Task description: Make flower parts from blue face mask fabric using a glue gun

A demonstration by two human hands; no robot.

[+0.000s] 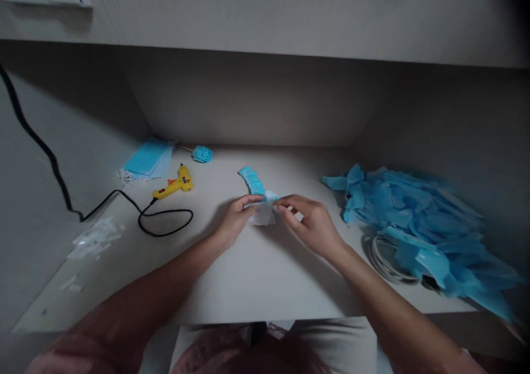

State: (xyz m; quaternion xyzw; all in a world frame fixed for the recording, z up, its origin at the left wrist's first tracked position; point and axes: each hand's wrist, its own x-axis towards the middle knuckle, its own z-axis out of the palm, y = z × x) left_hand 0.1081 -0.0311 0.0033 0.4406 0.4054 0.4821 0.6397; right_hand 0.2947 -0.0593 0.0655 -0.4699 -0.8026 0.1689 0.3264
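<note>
A curved strip of pleated blue fabric reaches from my fingers toward the back of the desk. My left hand is closed in a pinch on its near end, where a thin whitish piece of fabric spreads between my hands. At that piece's right edge, beside a small blue patch, my right hand pinches with thumb and forefinger; the edge appears to be between them. Beyond my left hand lie a yellow glue gun and a blue fabric rose on a stem.
A large heap of loose blue fabric pieces covers the desk's right side, with a coiled pale cable beside it. Blue face masks lie back left. The glue gun's black cord loops near white scraps. A shelf hangs overhead.
</note>
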